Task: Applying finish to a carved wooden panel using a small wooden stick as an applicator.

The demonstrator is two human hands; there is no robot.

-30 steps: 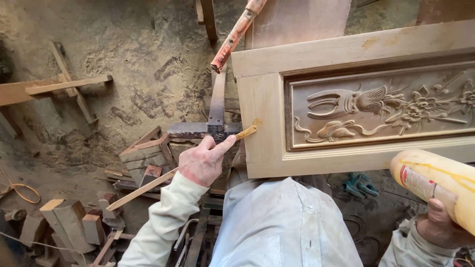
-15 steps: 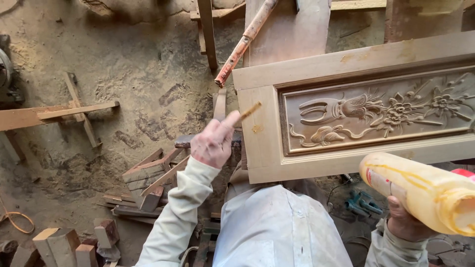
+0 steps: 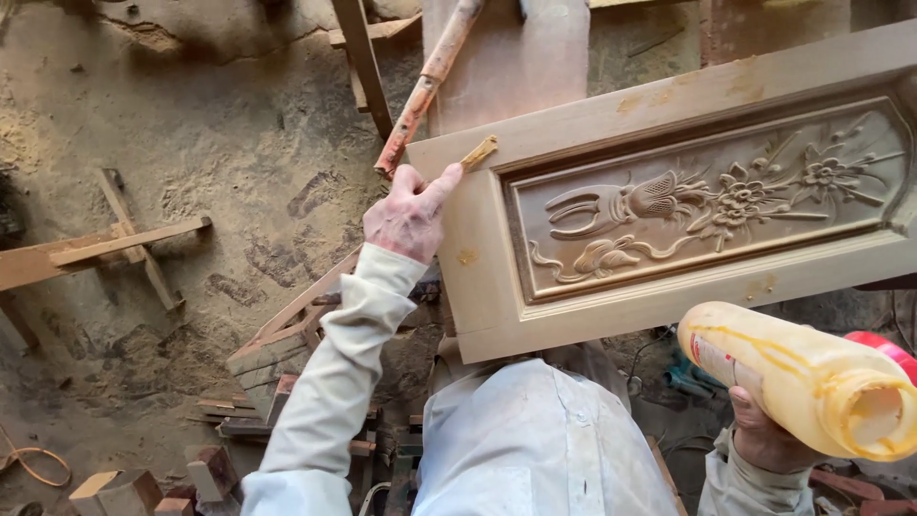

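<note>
Left hand point(image 3: 409, 215) gripped small glue stick point(image 3: 478, 153) at far-left corner of carved wooden panel point(image 3: 669, 205); right hand point(image 3: 764, 440) clutched yellow glue bottle point(image 3: 802, 377), near right. Gluing seemingly just begun; most edges bare.

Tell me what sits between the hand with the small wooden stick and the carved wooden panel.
Nothing visible: the left hand holds the small wooden stick directly against the carved wooden panel at its top-left corner.

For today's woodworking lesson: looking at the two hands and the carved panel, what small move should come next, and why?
Probably draw the small stick along the panel corner edge. The left hand holds its tip at that edge, while the right hand holds the yellow bottle off the panel, so spreading seems due.
</note>
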